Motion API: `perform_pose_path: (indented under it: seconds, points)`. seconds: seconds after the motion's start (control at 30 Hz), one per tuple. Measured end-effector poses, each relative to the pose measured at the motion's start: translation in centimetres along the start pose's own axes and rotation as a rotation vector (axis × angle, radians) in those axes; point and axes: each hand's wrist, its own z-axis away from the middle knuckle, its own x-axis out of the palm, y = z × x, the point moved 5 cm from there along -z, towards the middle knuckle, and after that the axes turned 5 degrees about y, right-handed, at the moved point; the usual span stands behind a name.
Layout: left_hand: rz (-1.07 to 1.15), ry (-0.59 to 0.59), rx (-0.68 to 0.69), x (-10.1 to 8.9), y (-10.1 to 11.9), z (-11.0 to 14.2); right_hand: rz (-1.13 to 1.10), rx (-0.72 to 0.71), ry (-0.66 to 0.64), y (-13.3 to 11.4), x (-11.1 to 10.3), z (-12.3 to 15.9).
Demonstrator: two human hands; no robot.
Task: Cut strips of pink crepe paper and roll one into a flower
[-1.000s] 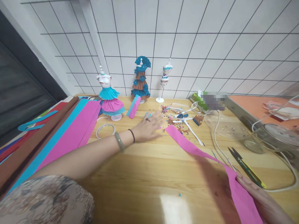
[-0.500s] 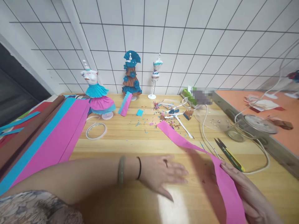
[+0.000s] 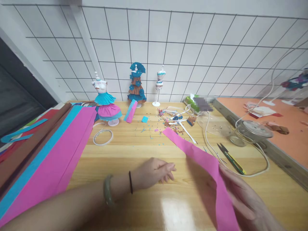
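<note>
My right hand (image 3: 242,192) grips a long pink crepe paper strip (image 3: 202,155), with some of its fingers hidden behind it. The strip's far end rests on the table, and its near end runs out of the bottom of the view. My left hand (image 3: 154,173) is just above the table, left of the strip and apart from it. Its fingers are curled in, and nothing shows between them. A ring of white tape (image 3: 103,144) lies farther left. Yellow-handled scissors (image 3: 232,159) lie beyond my right hand.
Folded pink crepe paper (image 3: 57,160) covers the left side. A dress form in a blue and pink skirt (image 3: 109,110), one in a blue-brown dress (image 3: 136,85) and a barer one (image 3: 159,85) stand by the wall. A white cable (image 3: 208,128) crosses the right side.
My left hand was stretched flat with fingers spread; now its fingers are curled and it has drawn back left. My right hand still has the pink strip. The view has tilted slightly up.
</note>
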Motion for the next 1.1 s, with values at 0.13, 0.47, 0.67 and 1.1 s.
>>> perform_pose_path:
  seconds: [0.13, 0.47, 0.67, 1.1]
  points:
    - [0.603, -0.186, -0.400, 4.6, -1.7, 1.2, 0.144, 0.004, -0.230, 2.3, 5.6, 3.0]
    - [0.749, 0.152, -0.022, -1.7, 2.8, 0.3, 0.269, 0.076, -0.517, 7.2, 9.4, 5.1]
    - [0.548, 0.451, 0.173, -8.8, 5.3, 1.7, 0.338, 0.119, -0.540, 7.6, 8.9, 4.2]
    - [0.324, 0.722, 0.019, -15.5, -0.2, 8.0, 0.640, 0.069, -0.492, 6.9, 7.7, 1.7]
